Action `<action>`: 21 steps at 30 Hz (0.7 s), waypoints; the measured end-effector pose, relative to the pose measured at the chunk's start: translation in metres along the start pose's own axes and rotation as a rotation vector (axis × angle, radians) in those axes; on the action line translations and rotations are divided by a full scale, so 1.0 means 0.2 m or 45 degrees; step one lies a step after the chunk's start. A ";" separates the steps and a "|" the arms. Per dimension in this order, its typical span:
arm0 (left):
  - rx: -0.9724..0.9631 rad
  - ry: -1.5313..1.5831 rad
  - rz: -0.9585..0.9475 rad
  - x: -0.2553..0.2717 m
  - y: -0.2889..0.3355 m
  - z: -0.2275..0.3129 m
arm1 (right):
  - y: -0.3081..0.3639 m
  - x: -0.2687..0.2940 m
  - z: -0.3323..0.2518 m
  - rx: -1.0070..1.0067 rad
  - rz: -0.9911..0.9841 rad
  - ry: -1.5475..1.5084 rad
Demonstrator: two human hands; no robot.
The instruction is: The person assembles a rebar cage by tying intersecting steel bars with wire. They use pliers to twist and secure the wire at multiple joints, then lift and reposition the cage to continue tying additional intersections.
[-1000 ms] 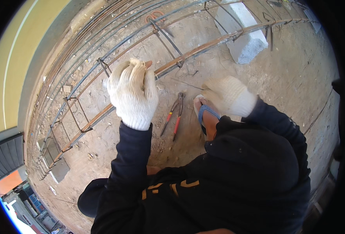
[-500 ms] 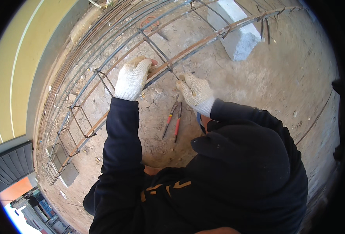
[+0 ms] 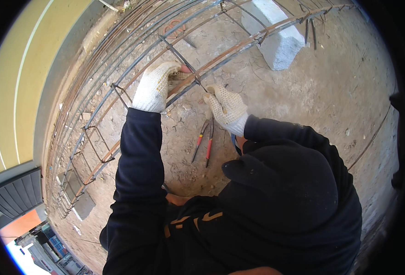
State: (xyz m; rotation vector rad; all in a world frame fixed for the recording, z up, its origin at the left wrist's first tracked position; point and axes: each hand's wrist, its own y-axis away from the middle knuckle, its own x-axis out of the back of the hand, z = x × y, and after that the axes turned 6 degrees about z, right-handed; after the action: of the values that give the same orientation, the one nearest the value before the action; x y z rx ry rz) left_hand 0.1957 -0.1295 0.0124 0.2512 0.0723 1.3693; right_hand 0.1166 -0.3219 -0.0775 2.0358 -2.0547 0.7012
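A long rebar cage of rust-brown and grey bars with square stirrups runs diagonally across the view. My left hand, in a white knit glove, curls round the near bars just left of a stirrup joint. A bare fingertip pokes out of that glove beside the stirrup. On the near side of the same joint, my right hand, gloved likewise, pinches the end of a thin tie wire. Pliers with red handles lie on the dirt just below my right hand.
A pale block sits beneath the cage at upper right, and another block supports its lower-left end. Loose bars lie along the yellow wall. A reddish coil rests on the dirt ground beyond the cage.
My left hand has shifted slightly, its fingertips closer to the stirrup joint. My right hand has moved a little left and up, still pinching the wire. The pliers stay put.
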 end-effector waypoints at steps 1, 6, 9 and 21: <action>0.066 0.131 -0.005 -0.01 0.00 0.00 | 0.00 0.00 0.00 0.012 -0.005 -0.008; 0.144 -0.004 0.064 -0.05 -0.05 0.04 | -0.02 0.01 0.00 0.049 -0.014 0.035; 0.117 -0.411 0.058 -0.06 -0.09 0.07 | -0.03 0.04 -0.02 -0.055 -0.132 0.065; 0.061 -0.415 0.057 -0.08 -0.14 0.04 | -0.16 0.25 -0.21 0.716 -0.003 0.339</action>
State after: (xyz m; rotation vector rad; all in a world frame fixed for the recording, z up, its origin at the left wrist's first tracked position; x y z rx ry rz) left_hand 0.2213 -0.1510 0.0125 0.5156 -0.1731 1.3563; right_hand 0.1370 -0.3481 -0.0122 2.0420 -1.8395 1.6008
